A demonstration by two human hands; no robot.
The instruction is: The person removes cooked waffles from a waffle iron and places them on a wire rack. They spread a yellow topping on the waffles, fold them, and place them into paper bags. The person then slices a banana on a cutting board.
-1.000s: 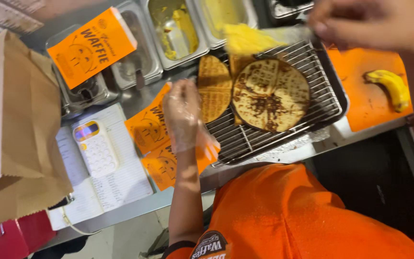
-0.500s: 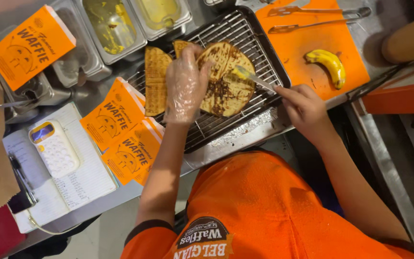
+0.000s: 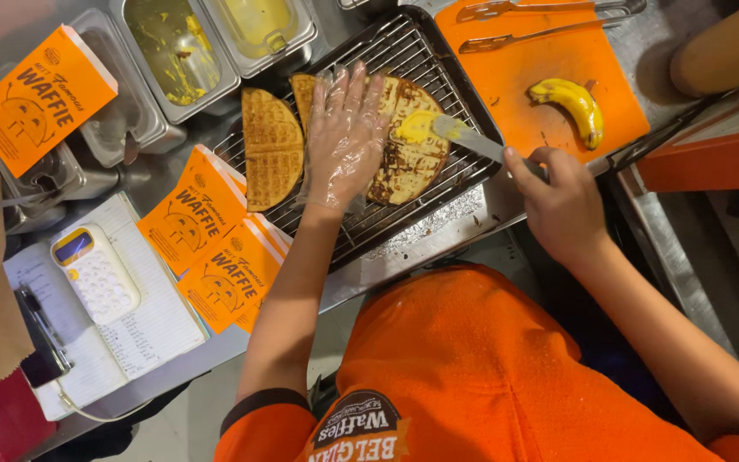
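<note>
From the head view we see our gloved left hand [image 3: 345, 137] pressed flat, fingers spread, on the waffle [image 3: 408, 145] lying on the rack [image 3: 404, 214]. Our right hand [image 3: 562, 205] grips a knife [image 3: 476, 141], its blade spreading yellow cream just beside the left fingertips.

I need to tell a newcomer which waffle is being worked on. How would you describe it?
On the wire rack, it is the round waffle under the gloved left hand. Unlike the plain folded waffle beside it, it carries yellow spread.
</note>
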